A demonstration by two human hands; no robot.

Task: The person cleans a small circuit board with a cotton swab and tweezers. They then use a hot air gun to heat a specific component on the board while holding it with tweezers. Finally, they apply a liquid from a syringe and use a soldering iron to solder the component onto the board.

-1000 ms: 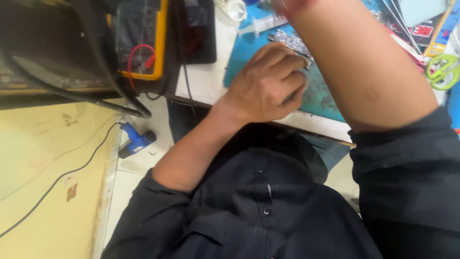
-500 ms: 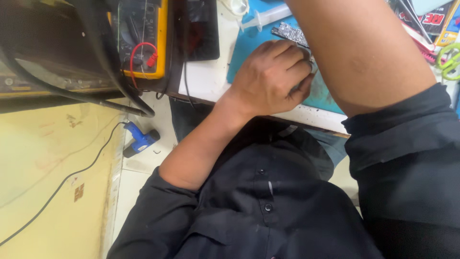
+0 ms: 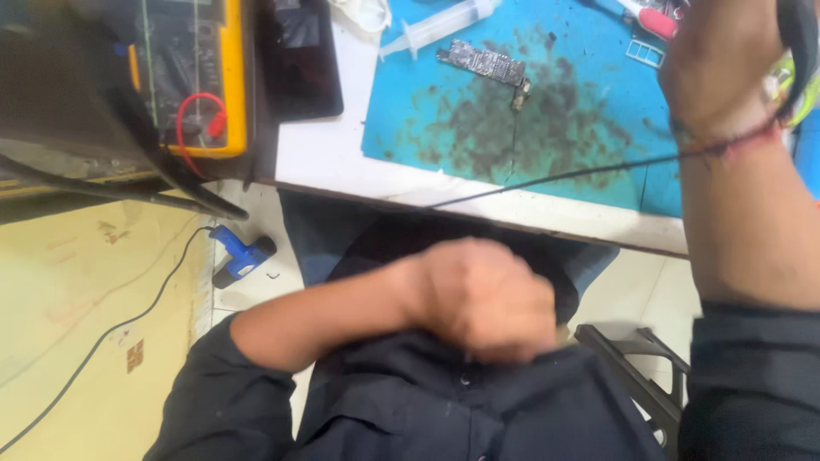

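The white tabletop (image 3: 325, 145) carries a stained blue mat (image 3: 547, 119), with a yellow multimeter (image 3: 201, 77) at far left. The left hand (image 3: 487, 299) is near the body against the dark shirt, blurred, its fingers curled together in a fist with nothing visible in it. The right hand (image 3: 726, 68) is raised at far right; its fingers are cut off by the frame edge, so I cannot tell their grip. The bare circuit board (image 3: 483, 61) lies untouched on the mat, a syringe (image 3: 440, 27) just beyond it. A thin black wire (image 3: 555, 179) crosses the mat. The work looks paused; touching the board calls for a reach forward.
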